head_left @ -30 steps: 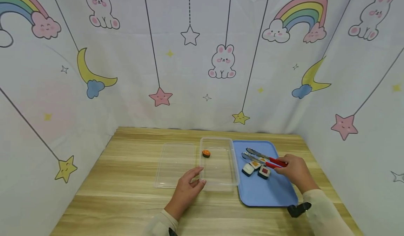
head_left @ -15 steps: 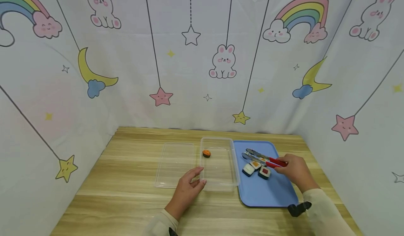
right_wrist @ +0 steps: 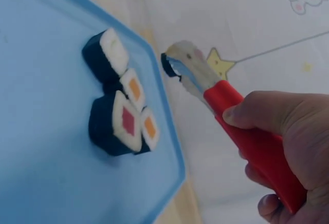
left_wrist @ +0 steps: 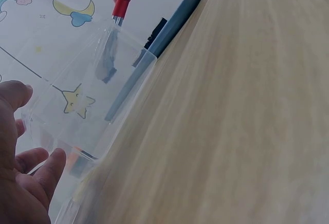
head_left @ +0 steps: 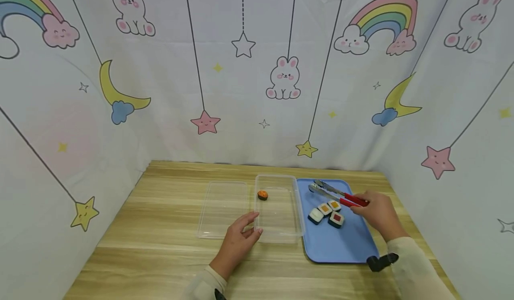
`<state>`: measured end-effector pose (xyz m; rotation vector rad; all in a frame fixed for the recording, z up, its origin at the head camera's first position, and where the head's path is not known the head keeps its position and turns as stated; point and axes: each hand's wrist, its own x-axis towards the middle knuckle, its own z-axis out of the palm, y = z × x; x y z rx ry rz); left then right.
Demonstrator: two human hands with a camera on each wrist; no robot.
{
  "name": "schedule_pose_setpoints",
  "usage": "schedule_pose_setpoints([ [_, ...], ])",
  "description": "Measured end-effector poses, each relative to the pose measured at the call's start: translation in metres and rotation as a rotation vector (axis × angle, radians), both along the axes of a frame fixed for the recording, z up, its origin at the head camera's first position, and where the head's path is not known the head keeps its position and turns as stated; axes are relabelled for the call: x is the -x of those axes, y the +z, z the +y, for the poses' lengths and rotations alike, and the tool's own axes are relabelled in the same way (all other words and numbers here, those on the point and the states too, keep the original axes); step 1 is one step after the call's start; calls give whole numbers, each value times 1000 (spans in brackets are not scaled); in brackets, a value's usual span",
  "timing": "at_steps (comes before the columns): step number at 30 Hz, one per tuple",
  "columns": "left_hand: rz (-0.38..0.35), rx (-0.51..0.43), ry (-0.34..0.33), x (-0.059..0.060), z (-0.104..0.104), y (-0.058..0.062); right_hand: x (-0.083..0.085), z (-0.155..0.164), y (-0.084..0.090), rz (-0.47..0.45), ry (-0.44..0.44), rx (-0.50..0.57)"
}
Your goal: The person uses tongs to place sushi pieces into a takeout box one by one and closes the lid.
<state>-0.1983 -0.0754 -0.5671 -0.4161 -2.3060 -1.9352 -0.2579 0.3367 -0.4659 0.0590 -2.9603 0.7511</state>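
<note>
My right hand (head_left: 377, 213) grips red-handled metal tongs (head_left: 347, 200) above the blue tray (head_left: 341, 246). Between the tong tips a small dark-edged piece (right_wrist: 167, 66) shows in the right wrist view; its kind is mostly hidden. Several toy sushi rolls lie grouped on the tray, among them a white-topped roll (head_left: 315, 216) and a red-centred roll (head_left: 336, 219). A clear plastic box (head_left: 279, 238) stands left of the tray, with an orange-topped sushi piece (head_left: 263, 195) inside at its far left. My left hand (head_left: 238, 244) rests by the box's left front side, fingers loosely extended.
A clear flat lid (head_left: 222, 211) lies on the wooden table (head_left: 160, 219) to the left of the box. A patterned white curtain (head_left: 241, 95) encloses the back and both sides. The box's right side meets the tray's left edge.
My right hand has moved the tongs slightly up and away from the grouped rolls, uncovering an orange-centred roll. My left hand and the box have stayed put.
</note>
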Motion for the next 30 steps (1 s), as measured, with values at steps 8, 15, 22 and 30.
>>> schedule_pose_setpoints([
  [8,3,-1,6,-1,0,-2,2,-12,19,21,22,16],
  [15,17,9,4,0,-1,-3,0,-31,25,69,62,12],
  [22,-1,19,4,-1,-1,-4,0,-52,24,83,124,27],
  [30,-8,6,-1,0,-1,-3,8,-79,20,82,214,6],
])
